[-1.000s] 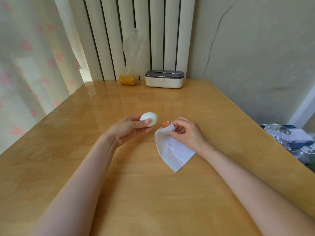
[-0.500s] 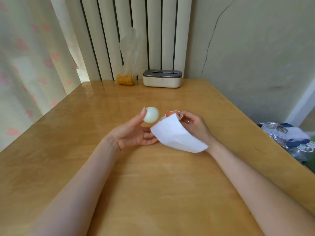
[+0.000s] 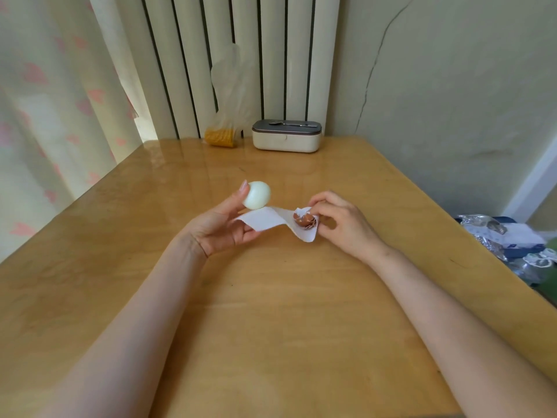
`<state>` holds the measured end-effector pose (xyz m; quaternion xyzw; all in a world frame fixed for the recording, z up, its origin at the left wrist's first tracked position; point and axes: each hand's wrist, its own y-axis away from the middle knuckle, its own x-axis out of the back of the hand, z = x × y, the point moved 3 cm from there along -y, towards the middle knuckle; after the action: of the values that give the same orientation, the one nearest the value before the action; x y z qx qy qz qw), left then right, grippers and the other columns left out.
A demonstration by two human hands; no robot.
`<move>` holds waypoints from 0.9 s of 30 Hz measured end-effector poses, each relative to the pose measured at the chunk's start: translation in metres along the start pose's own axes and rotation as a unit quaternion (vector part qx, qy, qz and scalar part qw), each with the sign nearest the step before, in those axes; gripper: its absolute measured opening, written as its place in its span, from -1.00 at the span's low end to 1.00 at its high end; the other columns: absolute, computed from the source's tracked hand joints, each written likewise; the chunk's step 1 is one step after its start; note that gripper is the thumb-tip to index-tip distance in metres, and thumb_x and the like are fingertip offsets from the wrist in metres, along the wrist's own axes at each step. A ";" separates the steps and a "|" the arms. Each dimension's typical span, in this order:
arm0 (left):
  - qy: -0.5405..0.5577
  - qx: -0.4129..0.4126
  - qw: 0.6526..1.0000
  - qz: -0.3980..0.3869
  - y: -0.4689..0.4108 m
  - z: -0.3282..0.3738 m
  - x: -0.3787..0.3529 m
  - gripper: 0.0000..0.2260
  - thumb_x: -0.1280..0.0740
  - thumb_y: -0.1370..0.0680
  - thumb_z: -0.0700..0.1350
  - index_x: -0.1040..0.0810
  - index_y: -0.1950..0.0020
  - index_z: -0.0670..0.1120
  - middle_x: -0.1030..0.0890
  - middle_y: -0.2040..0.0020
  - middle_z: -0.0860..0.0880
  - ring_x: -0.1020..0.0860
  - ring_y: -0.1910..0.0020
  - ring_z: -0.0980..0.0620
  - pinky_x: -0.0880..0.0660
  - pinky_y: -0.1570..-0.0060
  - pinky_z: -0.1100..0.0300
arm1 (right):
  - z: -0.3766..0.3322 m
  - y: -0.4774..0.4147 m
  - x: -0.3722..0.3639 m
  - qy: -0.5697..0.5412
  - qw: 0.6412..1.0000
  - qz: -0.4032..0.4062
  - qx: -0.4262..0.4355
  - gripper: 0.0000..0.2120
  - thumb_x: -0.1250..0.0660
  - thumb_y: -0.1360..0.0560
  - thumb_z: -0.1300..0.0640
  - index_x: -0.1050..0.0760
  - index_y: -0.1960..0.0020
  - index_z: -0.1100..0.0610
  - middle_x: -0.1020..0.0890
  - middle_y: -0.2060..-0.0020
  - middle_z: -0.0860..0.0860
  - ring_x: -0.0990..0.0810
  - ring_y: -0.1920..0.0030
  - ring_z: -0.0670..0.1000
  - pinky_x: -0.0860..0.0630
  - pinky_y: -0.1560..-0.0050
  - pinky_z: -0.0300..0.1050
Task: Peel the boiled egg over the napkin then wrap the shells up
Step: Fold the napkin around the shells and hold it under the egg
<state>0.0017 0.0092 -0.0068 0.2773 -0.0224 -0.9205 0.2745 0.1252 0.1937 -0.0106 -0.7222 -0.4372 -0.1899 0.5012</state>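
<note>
Egg [image 3: 256, 195] above napkin [image 3: 265, 220]; box [image 3: 286, 140], bag [image 3: 222, 137] well behind.

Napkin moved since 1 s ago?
Yes. The napkin has shifted away from the person, toward the cream box, and now stretches leftward to the left hand.

Soft daylight comes in from the left through the curtain [image 3: 45, 122], and the room is evenly bright with no harsh contrast. The far left corner of the table [image 3: 271, 327] carries a pale sheen of glare, and the varnish faintly mirrors the radiator [image 3: 180, 55]. Shadows are weak and soft-edged under the arms and hands. The egg [image 3: 256, 195] and napkin [image 3: 265, 220] look slightly washed out. The wide lens tilts the radiator bars and splays the table edges. The clutter [image 3: 506, 239] at the right edge is smeared and soft.
</note>
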 end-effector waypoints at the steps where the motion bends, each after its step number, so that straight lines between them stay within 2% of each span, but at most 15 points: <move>1: 0.004 -0.007 1.000 0.010 -0.001 0.000 0.001 -0.28 -0.63 -0.06 0.08 -0.54 -0.15 -0.13 -0.66 0.01 -0.10 -0.66 0.09 -0.02 -0.61 0.19 0.11 | -0.001 0.000 0.000 0.034 0.999 -0.012 0.008 -0.85 -0.31 -0.39 0.37 -0.56 0.11 0.18 -0.54 -0.04 -0.03 -0.47 0.19 -0.03 -0.45 0.18 -0.13; 3: -0.004 -0.008 1.000 0.016 -0.001 -0.001 0.001 -0.32 -0.61 -0.10 0.09 -0.56 -0.14 -0.13 -0.65 -0.06 -0.12 -0.64 0.00 -0.06 -0.62 0.11 0.06 | -0.006 0.000 0.001 0.082 0.996 -0.037 0.024 -0.83 -0.27 -0.43 0.36 -0.56 0.09 0.16 -0.53 -0.09 -0.04 -0.41 0.21 -0.07 -0.43 0.24 -0.13; 6: -0.033 0.000 0.999 0.016 -0.001 -0.004 -0.004 -0.26 -0.59 -0.13 0.11 -0.52 -0.23 -0.16 -0.64 -0.10 -0.17 -0.63 -0.07 -0.10 -0.61 0.08 0.03 | -0.014 0.000 -0.002 0.123 0.988 -0.078 0.049 -0.78 -0.22 -0.44 0.38 -0.56 0.01 0.19 -0.52 -0.16 0.02 -0.47 0.08 0.05 -0.49 0.20 0.01; 8: -0.043 0.009 0.999 0.008 -0.001 -0.006 -0.007 -0.20 -0.58 -0.16 0.11 -0.45 -0.29 -0.19 -0.58 -0.19 -0.21 -0.59 -0.14 -0.14 -0.59 0.01 -0.02 | -0.016 0.000 -0.007 0.118 0.987 -0.096 0.046 -0.75 -0.22 -0.39 0.41 -0.53 -0.02 0.25 -0.54 -0.09 0.04 -0.46 0.01 0.10 -0.48 0.13 0.07; 12: -0.032 0.010 0.999 0.014 0.000 -0.006 -0.009 -0.21 -0.59 -0.14 0.08 -0.45 -0.28 -0.19 -0.51 -0.28 -0.23 -0.57 -0.16 -0.23 -0.56 -0.05 -0.13 | -0.016 0.000 -0.017 0.099 0.987 -0.115 0.043 -0.87 -0.19 -0.32 0.44 -0.47 0.25 0.28 -0.52 0.19 0.09 -0.36 0.13 0.05 -0.45 0.14 0.09; 13: -0.035 0.011 0.999 0.015 0.000 -0.005 -0.008 -0.19 -0.60 -0.13 0.08 -0.44 -0.30 -0.19 -0.51 -0.28 -0.22 -0.57 -0.16 -0.23 -0.56 -0.05 -0.14 | -0.013 -0.001 -0.019 0.084 0.989 -0.113 0.038 -0.83 -0.13 -0.34 0.44 -0.46 0.24 0.27 -0.51 0.22 0.10 -0.37 0.13 0.05 -0.46 0.12 0.07; 15: -0.047 0.016 0.999 0.017 0.001 -0.005 -0.007 -0.16 -0.59 -0.13 0.10 -0.43 -0.33 -0.18 -0.51 -0.29 -0.21 -0.57 -0.17 -0.21 -0.56 -0.05 -0.14 | -0.014 -0.001 -0.020 0.039 0.994 -0.103 0.012 -0.71 -0.07 -0.37 0.44 -0.49 0.08 0.20 -0.54 0.16 0.07 -0.45 0.09 0.03 -0.47 0.03 -0.04; 16: -0.052 0.018 0.998 0.017 0.001 -0.004 -0.007 -0.17 -0.59 -0.14 0.11 -0.44 -0.32 -0.18 -0.52 -0.28 -0.21 -0.57 -0.17 -0.20 -0.56 -0.05 -0.14 | -0.015 -0.001 -0.019 0.006 0.995 -0.095 -0.013 -0.67 -0.08 -0.38 0.44 -0.50 0.03 0.17 -0.55 0.15 0.03 -0.47 0.10 -0.04 -0.44 0.03 -0.16; 18: -0.070 0.018 0.997 0.017 0.001 -0.005 -0.008 -0.22 -0.59 -0.12 0.13 -0.49 -0.26 -0.17 -0.58 -0.21 -0.17 -0.60 -0.14 -0.14 -0.57 -0.03 -0.11 | -0.018 0.001 -0.017 -0.080 0.992 -0.070 -0.074 -0.68 -0.13 -0.38 0.45 -0.51 0.06 0.13 -0.58 0.24 -0.07 -0.48 0.21 -0.15 -0.37 0.18 -0.28; 21: -0.088 0.021 0.996 0.020 -0.002 -0.008 -0.010 -0.28 -0.60 -0.06 0.15 -0.57 -0.13 -0.12 -0.67 -0.01 -0.10 -0.66 0.03 -0.03 -0.62 0.11 0.02 | -0.019 0.002 -0.016 -0.152 0.979 -0.029 -0.130 -0.78 -0.21 -0.40 0.41 -0.53 0.08 0.18 -0.63 0.23 -0.02 -0.54 0.22 -0.08 -0.38 0.23 -0.30; 23: -0.096 0.025 0.995 0.014 -0.002 -0.009 -0.013 -0.28 -0.59 -0.04 0.16 -0.56 -0.12 -0.10 -0.69 0.04 -0.06 -0.67 0.11 0.00 -0.61 0.20 0.12 | -0.017 0.003 -0.017 -0.183 0.971 -0.011 -0.155 -0.81 -0.23 -0.42 0.39 -0.53 0.09 0.18 -0.61 0.22 -0.04 -0.53 0.19 -0.06 -0.38 0.23 -0.32; 25: -0.097 0.022 0.995 0.009 -0.003 -0.010 -0.014 -0.28 -0.60 -0.03 0.16 -0.57 -0.10 -0.09 -0.69 0.05 -0.05 -0.67 0.10 0.01 -0.61 0.19 0.15 | -0.015 0.002 -0.019 -0.184 0.965 -0.008 -0.185 -0.81 -0.26 -0.42 0.36 -0.52 0.04 0.15 -0.59 0.15 -0.04 -0.53 0.10 -0.05 -0.40 0.16 -0.32; 27: -0.095 0.014 0.995 0.003 -0.002 -0.010 -0.015 -0.29 -0.61 -0.03 0.15 -0.58 -0.10 -0.09 -0.69 0.02 -0.07 -0.66 0.05 0.00 -0.61 0.14 0.13 | -0.008 0.001 -0.021 -0.095 0.973 -0.039 -0.208 -0.77 -0.33 -0.44 0.23 -0.54 -0.09 0.13 -0.55 -0.01 0.03 -0.51 -0.03 0.01 -0.41 0.03 -0.22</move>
<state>0.0161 0.0202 -0.0078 0.1928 -0.0625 -0.9412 0.2703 0.1164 0.1775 -0.0228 -0.8078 -0.4619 -0.2266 0.2877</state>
